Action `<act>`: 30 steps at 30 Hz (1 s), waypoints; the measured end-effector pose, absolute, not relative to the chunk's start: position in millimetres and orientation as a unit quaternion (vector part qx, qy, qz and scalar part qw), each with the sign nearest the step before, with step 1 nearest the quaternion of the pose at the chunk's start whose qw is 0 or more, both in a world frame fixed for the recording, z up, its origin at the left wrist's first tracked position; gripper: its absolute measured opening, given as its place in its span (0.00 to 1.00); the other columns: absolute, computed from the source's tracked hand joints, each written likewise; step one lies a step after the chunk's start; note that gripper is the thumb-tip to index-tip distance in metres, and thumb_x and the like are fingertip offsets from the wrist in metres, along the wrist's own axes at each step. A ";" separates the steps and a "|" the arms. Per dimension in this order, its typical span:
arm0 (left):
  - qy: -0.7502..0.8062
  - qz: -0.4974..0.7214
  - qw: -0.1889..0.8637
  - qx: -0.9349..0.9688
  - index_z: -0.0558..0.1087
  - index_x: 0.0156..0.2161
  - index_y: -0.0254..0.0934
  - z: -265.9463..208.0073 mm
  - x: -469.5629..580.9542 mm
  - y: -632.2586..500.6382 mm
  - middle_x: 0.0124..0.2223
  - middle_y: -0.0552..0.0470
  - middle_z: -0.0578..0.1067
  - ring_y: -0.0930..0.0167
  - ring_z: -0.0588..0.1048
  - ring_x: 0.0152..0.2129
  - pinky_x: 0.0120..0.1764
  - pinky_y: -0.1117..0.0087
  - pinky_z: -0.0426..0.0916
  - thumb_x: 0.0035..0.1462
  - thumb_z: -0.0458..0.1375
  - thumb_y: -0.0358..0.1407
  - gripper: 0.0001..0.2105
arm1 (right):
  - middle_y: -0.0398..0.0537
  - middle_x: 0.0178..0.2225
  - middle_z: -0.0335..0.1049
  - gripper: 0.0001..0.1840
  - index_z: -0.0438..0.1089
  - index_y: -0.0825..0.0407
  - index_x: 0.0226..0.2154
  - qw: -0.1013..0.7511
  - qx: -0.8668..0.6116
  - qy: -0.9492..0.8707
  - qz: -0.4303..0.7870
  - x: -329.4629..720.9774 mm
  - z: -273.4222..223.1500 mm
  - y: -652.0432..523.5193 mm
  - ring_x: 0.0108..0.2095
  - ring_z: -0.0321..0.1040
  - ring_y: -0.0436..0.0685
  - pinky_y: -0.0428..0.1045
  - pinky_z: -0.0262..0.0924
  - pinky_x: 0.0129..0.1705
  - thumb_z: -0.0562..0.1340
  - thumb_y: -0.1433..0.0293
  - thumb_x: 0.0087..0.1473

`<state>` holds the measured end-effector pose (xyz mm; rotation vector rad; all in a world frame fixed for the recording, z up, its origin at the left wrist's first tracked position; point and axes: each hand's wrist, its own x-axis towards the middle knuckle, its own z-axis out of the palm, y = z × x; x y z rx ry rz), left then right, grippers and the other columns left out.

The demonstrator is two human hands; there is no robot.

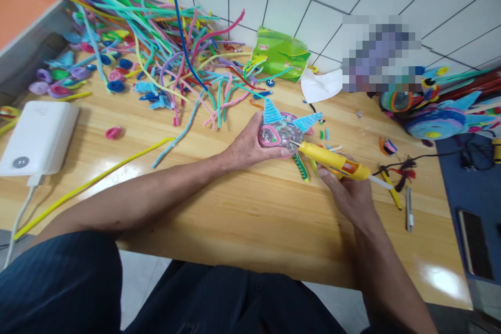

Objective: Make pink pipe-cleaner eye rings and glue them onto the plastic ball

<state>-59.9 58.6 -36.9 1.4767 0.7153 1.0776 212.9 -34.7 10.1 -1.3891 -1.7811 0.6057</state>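
My left hand [252,143] is closed around a clear, rounded craft body [282,133] with glittery filling. Two light blue triangular pieces [271,112] of coiled pipe cleaner stick up from it, and a pink teardrop loop sits on its side. In my right hand [350,188] is a yellow hot glue gun [329,159], a white glue stick showing at its back. The gun's nozzle points at the craft body, at or very near its surface. Below the body lies a green pincer-like tool [301,167], partly hidden.
A large heap of coloured pipe cleaners [156,31] fills the back left. Nearby are a green packet [279,55], a white power bank [39,135] and a long yellow pipe cleaner [97,185]. On the right lie a utility knife [409,209], a blue coiled craft fish [434,120] and a phone [475,242].
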 end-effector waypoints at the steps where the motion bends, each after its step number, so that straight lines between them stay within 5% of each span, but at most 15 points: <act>1: 0.301 0.457 0.557 0.625 0.64 0.64 0.41 -37.4 -59.6 58.7 0.67 0.37 0.74 0.50 0.78 0.63 0.66 0.43 0.74 0.51 0.79 0.55 0.44 | 0.45 0.39 0.82 0.08 0.80 0.44 0.44 0.391 -0.547 -0.701 0.238 213.2 9.7 -34.6 0.39 0.79 0.60 0.55 0.76 0.43 0.70 0.59 0.68; 8: 0.298 0.462 0.563 0.617 0.64 0.64 0.42 -43.3 -59.6 59.7 0.68 0.37 0.74 0.51 0.78 0.63 0.66 0.44 0.74 0.50 0.80 0.54 0.44 | 0.46 0.38 0.83 0.13 0.81 0.45 0.41 0.401 -0.564 -0.677 0.250 213.8 11.4 -35.7 0.39 0.80 0.61 0.56 0.76 0.44 0.71 0.53 0.66; 17: 0.312 0.446 0.542 0.640 0.65 0.64 0.42 -35.5 -62.4 60.0 0.70 0.36 0.73 0.50 0.76 0.65 0.68 0.44 0.73 0.51 0.78 0.55 0.43 | 0.48 0.43 0.82 0.16 0.79 0.45 0.41 0.535 -0.614 -0.541 0.210 270.3 17.2 -4.1 0.31 0.74 0.56 0.54 0.72 0.36 0.71 0.51 0.59; 30: 0.299 0.455 0.548 0.635 0.64 0.63 0.41 -36.6 -59.0 60.9 0.70 0.37 0.74 0.52 0.77 0.65 0.68 0.45 0.74 0.51 0.78 0.51 0.41 | 0.63 0.44 0.82 0.19 0.75 0.51 0.40 0.354 -0.826 -0.437 0.038 325.8 -33.6 45.0 0.50 0.77 0.73 0.66 0.73 0.56 0.68 0.53 0.58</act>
